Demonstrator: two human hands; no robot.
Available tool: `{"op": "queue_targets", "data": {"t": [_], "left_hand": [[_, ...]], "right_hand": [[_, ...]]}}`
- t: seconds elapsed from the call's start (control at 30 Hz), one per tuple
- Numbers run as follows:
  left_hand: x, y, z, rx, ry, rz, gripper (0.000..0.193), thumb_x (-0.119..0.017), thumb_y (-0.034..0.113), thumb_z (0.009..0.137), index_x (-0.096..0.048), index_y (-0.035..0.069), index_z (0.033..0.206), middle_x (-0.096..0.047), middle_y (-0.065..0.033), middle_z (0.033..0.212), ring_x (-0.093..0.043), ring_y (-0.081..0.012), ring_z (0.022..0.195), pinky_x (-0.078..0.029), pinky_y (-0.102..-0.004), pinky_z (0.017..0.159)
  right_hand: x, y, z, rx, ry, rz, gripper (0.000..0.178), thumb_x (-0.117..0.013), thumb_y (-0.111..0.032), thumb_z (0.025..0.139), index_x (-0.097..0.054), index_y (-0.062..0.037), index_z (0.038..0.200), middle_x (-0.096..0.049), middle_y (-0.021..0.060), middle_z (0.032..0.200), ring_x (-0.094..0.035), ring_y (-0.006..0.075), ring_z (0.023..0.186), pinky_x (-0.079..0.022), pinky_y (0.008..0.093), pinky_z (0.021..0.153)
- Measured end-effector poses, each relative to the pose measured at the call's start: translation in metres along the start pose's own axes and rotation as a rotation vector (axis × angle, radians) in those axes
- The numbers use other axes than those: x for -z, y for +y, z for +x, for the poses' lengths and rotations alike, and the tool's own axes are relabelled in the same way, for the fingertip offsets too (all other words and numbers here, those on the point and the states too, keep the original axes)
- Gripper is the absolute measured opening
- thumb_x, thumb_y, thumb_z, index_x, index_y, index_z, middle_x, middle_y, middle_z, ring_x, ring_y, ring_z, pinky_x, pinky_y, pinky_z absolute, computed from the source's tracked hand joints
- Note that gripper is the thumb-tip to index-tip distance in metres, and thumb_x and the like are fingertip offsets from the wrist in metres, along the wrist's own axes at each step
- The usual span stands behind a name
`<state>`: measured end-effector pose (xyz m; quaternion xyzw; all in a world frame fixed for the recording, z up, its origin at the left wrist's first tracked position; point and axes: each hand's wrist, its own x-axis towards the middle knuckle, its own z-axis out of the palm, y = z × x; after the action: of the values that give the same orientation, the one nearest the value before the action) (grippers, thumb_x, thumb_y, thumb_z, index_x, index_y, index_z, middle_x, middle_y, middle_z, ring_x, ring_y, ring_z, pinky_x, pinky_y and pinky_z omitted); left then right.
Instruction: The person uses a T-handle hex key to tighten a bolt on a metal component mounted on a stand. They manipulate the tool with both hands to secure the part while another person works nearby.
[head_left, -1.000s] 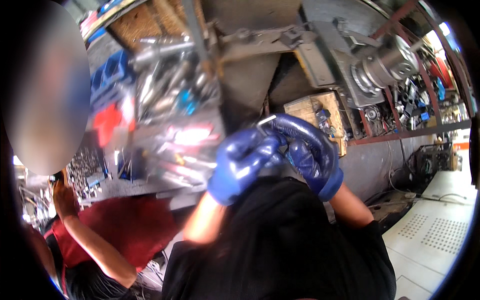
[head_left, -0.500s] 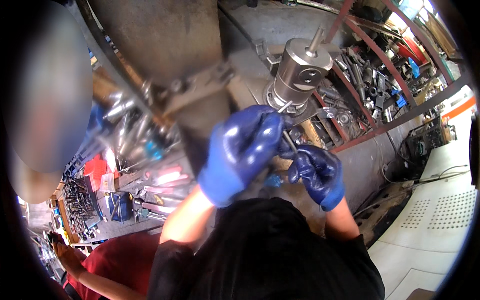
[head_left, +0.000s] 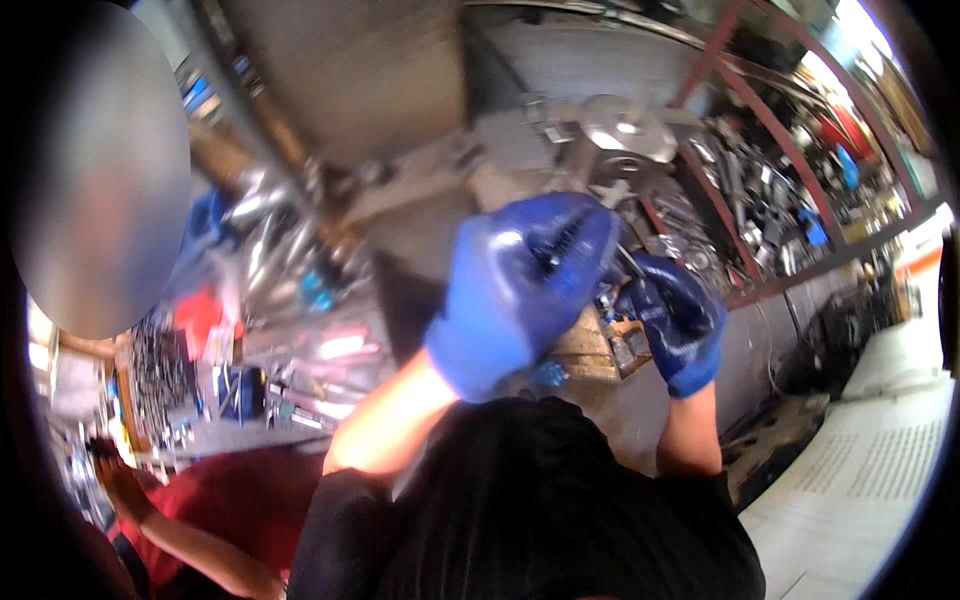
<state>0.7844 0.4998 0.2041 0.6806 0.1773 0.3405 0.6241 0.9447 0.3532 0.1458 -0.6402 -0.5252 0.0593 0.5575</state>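
Both of my hands wear blue coated work gloves and are close together in the middle of the view. A thin metal rod (head_left: 629, 262) runs slantwise between them, mostly covered by the gloves. My left hand (head_left: 528, 285) is curled closed around its upper part. The fingers of my right hand (head_left: 676, 318) pinch its lower end. Just beyond the hands stands a round steel cylinder (head_left: 628, 130) with a shaft on top, blurred by motion. My left glove hides part of its base.
A red metal frame (head_left: 790, 135) on the right surrounds heaped metal parts. A wooden block (head_left: 583, 352) lies below my hands. On the left, a bench (head_left: 205, 437) holds red-handled tools and shiny cylinders. A person in a red top (head_left: 225, 510) is at lower left. A white perforated panel (head_left: 850, 520) stands at right.
The view has shifted, and the cylinder appears blurred and more covered. Both hands have moved right in the picture, still holding the rod; its upper tip is less visible.
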Motion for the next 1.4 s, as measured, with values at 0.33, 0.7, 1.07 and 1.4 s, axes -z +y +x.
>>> {"op": "queue_targets", "data": {"t": [0.33, 0.7, 1.07, 1.4], "left_hand": [[0.070, -0.107, -0.134, -0.028, 0.145, 0.460, 0.022, -0.069, 0.024, 0.099, -0.075, 0.003, 0.106, -0.072, -0.0231, 0.096, -0.072, -0.0396, 0.089, -0.058, -0.0418, 0.077], [0.272, -0.233, -0.350, 1.048, 1.310, 0.965, 0.086, -0.080, 0.058, 0.082, -0.060, -0.008, 0.134, -0.065, -0.0340, 0.131, -0.062, -0.0450, 0.125, -0.050, -0.0488, 0.105], [0.289, -0.270, -0.345, 1.129, 1.344, 0.939, 0.076, -0.083, 0.040, 0.073, -0.058, -0.006, 0.128, -0.060, -0.0348, 0.132, -0.058, -0.0488, 0.126, -0.049, -0.0500, 0.108], [0.295, -0.272, -0.371, 1.273, 1.284, 0.897, 0.072, -0.074, 0.049, 0.081, -0.061, -0.006, 0.126, -0.071, -0.0331, 0.117, -0.068, -0.0489, 0.111, -0.054, -0.0517, 0.097]], "right_hand": [[-0.086, 0.037, -0.047, 0.039, -0.625, -0.131, 0.022, -0.079, -0.003, 0.085, -0.076, -0.0036, 0.107, -0.078, 0.0130, 0.104, -0.074, 0.0303, 0.097, -0.055, 0.0396, 0.090], [-0.147, 0.033, -0.035, -0.093, -0.753, 0.008, 0.015, -0.074, 0.004, 0.091, -0.078, 0.0026, 0.105, -0.078, 0.0152, 0.112, -0.074, 0.0194, 0.094, -0.058, 0.0325, 0.084], [-0.165, 0.009, -0.042, 0.034, -0.737, -0.022, 0.013, -0.078, -0.001, 0.086, -0.079, -0.0024, 0.100, -0.080, 0.0154, 0.101, -0.078, 0.0280, 0.091, -0.058, 0.0354, 0.083], [-0.156, 0.005, -0.042, -0.203, -0.660, 0.089, 0.019, -0.071, 0.000, 0.095, -0.077, 0.0000, 0.113, -0.079, 0.0110, 0.110, -0.074, 0.0145, 0.095, -0.058, 0.0296, 0.084]]}}
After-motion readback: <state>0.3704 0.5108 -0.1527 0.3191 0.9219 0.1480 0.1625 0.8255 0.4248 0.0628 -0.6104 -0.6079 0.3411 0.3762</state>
